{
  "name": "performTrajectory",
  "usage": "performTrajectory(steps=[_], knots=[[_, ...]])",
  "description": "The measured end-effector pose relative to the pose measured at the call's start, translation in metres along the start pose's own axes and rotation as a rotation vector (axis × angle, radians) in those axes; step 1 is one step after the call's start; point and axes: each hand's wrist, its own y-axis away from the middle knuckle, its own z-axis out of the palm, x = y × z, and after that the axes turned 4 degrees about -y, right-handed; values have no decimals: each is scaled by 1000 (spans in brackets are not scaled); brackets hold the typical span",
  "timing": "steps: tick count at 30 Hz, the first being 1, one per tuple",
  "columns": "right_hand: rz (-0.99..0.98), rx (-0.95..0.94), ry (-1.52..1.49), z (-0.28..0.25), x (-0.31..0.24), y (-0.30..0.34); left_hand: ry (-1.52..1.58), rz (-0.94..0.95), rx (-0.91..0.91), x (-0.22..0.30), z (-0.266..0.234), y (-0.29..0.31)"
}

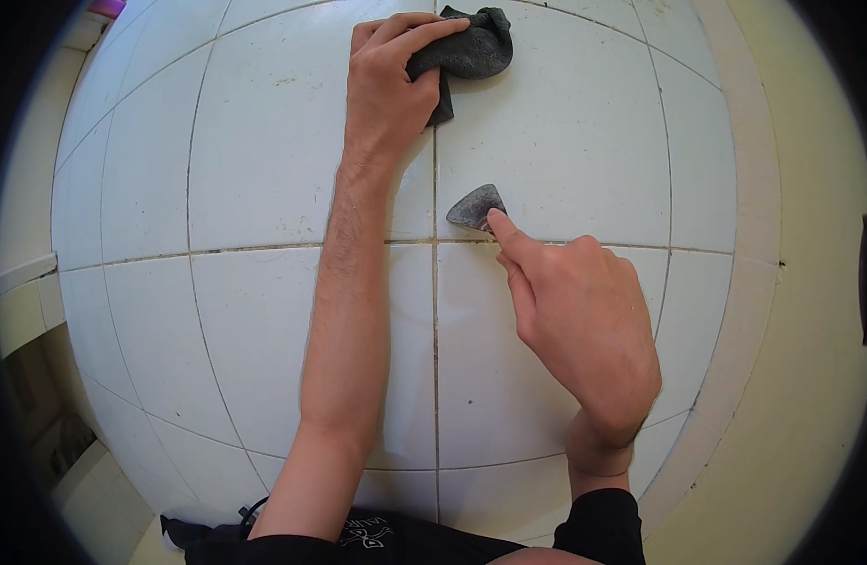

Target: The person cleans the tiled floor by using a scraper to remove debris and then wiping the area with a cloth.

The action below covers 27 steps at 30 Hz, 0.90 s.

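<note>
My left hand (pixel 388 71) is closed on a dark grey cloth (pixel 481 49), bunched up against the white tiles (pixel 546 122) at the top. Part of the cloth hangs down below the palm. Lower and to the right, my right hand (pixel 575 306) grips a scraper (pixel 475 207) with a flared grey metal blade. Its index finger presses along the blade's base, and the handle is hidden inside the fist. The blade lies just above a horizontal grout line, near where two grout lines cross.
Small specks and crumbs dot the tiles. A beige border strip (pixel 758 188) and a yellowish wall (pixel 815 311) run down the right side. At the lower left, past the tile edge, is a dark recess (pixel 43 395). A small purple thing (pixel 107 8) shows at the top left.
</note>
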Motion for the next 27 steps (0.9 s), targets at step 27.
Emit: performTrajectory(steps=[27], knots=[[16,-18,5,2,-3,-6,-12,-5,-15,7,-4,-1]])
